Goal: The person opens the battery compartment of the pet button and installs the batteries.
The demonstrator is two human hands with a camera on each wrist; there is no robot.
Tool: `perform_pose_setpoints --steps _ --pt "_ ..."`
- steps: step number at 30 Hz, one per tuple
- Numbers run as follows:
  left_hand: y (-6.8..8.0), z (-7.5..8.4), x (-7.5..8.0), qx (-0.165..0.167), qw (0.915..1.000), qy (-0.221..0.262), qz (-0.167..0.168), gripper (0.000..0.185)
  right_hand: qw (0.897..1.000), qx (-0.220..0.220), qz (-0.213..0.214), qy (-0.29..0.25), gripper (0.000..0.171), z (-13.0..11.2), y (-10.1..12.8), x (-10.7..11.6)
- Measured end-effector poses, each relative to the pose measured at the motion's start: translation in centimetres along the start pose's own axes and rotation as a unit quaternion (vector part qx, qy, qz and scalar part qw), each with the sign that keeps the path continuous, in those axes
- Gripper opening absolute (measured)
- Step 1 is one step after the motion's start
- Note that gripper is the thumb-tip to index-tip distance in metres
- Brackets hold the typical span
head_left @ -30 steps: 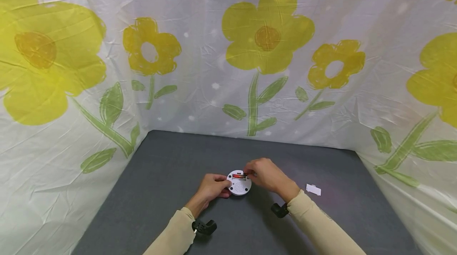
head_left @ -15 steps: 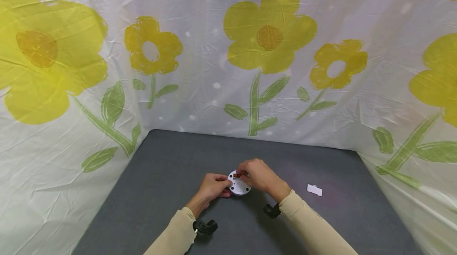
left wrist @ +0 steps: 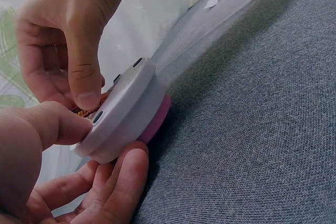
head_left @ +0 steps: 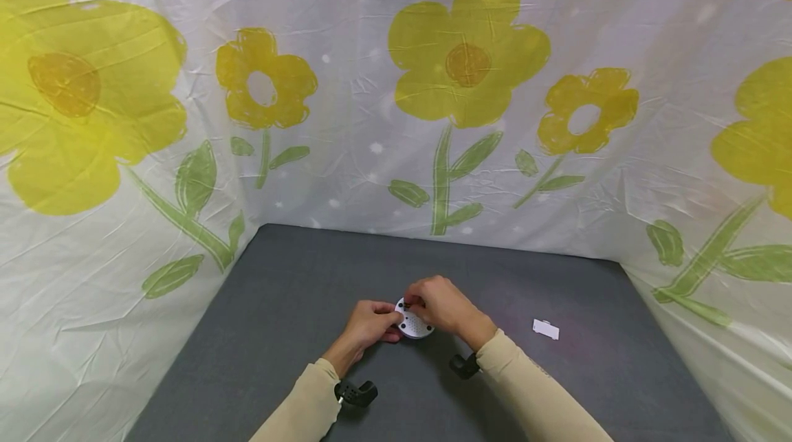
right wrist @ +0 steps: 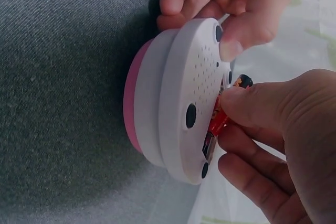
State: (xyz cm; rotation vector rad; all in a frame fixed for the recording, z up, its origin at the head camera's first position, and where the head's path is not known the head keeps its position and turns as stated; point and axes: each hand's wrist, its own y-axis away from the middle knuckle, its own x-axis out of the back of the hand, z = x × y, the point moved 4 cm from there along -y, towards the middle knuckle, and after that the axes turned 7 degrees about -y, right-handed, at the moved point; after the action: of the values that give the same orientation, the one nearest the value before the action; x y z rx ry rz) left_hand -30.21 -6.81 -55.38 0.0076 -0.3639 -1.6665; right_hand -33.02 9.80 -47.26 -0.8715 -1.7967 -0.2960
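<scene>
A round white device (head_left: 416,326) lies upside down on the grey table, its face with small holes and dark feet turned up. A pink part (right wrist: 132,100) shows beneath it. My left hand (head_left: 369,322) grips its left edge, thumb on the upturned face and fingers under the rim. My right hand (head_left: 443,302) is over the battery compartment and pinches a red and black battery (right wrist: 217,123). The battery sits aslant, one end sticking up out of the compartment in the right wrist view. In the head view the right hand hides most of the compartment.
A small white battery cover (head_left: 546,330) lies on the table (head_left: 334,263) to the right of my right hand. Behind and at both sides hangs a white curtain (head_left: 346,153) printed with yellow flowers.
My right hand has moved left from the compartment's right end across it, covering the battery that showed there before. My left hand keeps its grip on the device.
</scene>
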Motion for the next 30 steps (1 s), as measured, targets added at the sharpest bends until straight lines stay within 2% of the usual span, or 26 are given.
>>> perform_pose_setpoints --steps 10,22,30 --pt "0.04 0.01 0.01 0.003 1.0000 0.003 0.000 0.029 1.000 -0.010 -0.004 -0.001 0.014 0.13 -0.18 -0.42" --pt "-0.27 0.01 -0.08 0.001 1.0000 0.006 0.000 0.031 0.999 -0.049 -0.005 -0.020 0.014 0.62 -0.15 -0.16" --pt "-0.16 -0.01 -0.11 0.004 0.9999 0.008 0.004 0.031 0.999 -0.037 0.002 -0.024 0.010 0.60 0.33 -0.01"
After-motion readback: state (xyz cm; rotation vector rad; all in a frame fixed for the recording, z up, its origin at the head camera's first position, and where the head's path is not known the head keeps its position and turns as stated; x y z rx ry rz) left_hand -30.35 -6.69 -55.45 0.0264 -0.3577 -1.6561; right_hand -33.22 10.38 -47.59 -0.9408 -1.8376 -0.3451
